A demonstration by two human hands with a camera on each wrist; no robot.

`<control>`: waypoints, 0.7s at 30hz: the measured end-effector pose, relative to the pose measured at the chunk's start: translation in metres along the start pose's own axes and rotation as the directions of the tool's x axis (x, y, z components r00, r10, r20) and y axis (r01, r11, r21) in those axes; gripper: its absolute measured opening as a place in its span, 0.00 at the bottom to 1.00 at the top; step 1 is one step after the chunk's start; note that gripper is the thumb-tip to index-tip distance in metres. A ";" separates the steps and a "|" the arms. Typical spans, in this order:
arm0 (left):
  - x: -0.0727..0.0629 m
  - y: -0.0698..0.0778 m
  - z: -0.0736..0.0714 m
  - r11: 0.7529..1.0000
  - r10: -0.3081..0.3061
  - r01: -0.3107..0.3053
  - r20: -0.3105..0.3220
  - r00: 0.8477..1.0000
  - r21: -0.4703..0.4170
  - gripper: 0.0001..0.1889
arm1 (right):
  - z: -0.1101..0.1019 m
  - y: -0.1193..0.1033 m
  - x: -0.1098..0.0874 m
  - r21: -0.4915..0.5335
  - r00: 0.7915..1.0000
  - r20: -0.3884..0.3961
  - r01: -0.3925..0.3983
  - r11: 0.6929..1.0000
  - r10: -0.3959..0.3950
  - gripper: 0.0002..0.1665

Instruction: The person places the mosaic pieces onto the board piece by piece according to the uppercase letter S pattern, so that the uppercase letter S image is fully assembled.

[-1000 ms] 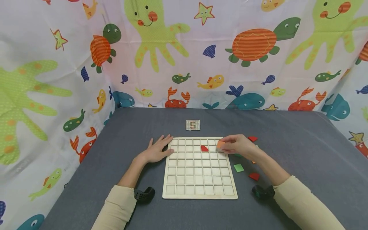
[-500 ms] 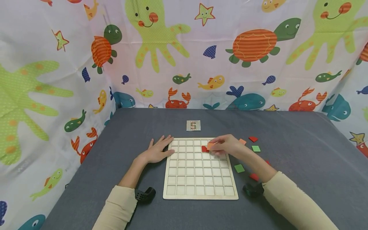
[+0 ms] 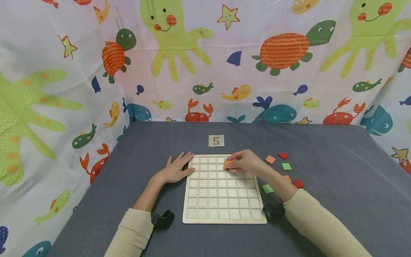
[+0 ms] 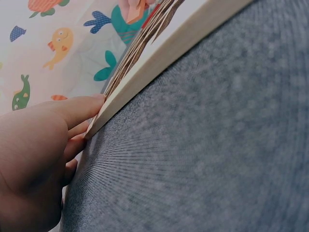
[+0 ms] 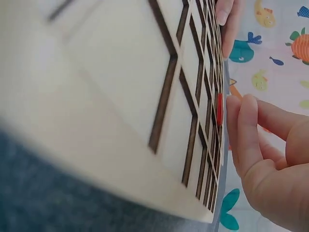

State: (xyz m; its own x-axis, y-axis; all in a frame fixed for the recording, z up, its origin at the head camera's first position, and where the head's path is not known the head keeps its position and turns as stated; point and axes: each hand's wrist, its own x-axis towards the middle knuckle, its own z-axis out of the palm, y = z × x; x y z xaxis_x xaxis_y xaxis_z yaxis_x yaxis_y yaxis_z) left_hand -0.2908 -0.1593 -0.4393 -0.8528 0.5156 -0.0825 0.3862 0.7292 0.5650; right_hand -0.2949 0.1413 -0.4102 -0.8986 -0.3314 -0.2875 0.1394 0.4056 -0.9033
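orange tile (image 3: 226, 164) at tip of right grip (image 3: 245, 161)

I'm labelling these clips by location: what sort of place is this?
Probably an indoor play or puzzle corner, perhaps staged for filming: there's a wooden grid board, loose colored tiles beside it, and sea-animal-print fabric hung behind like a backdrop.

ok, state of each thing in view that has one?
Board, flat, most visible cells empty
Orange tile, pinched, over the board
Right hand, pinching that tile
Left hand, fingers spread, touching the board's edge
Red tile, on the board
Card, flat
Loose tiles, scattered flat
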 end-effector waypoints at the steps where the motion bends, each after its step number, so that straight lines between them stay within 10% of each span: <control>1: 0.000 0.000 0.000 1.000 0.000 0.000 -0.001 1.000 -0.001 0.35 | 0.001 -0.001 0.001 0.010 1.000 -0.002 -0.002 1.000 0.002 0.19; 21: 0.001 -0.002 0.001 1.000 0.003 -0.003 0.004 1.000 0.014 0.35 | 0.018 -0.010 0.008 0.016 0.999 -0.023 -0.045 0.999 0.045 0.16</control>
State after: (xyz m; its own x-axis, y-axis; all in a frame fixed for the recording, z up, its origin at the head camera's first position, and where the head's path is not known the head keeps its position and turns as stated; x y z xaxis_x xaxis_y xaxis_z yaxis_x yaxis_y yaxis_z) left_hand -0.2921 -0.1597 -0.4407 -0.8501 0.5199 -0.0839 0.3940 0.7336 0.5538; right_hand -0.2961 0.1188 -0.4090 -0.9007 -0.2931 -0.3206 0.1863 0.4061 -0.8946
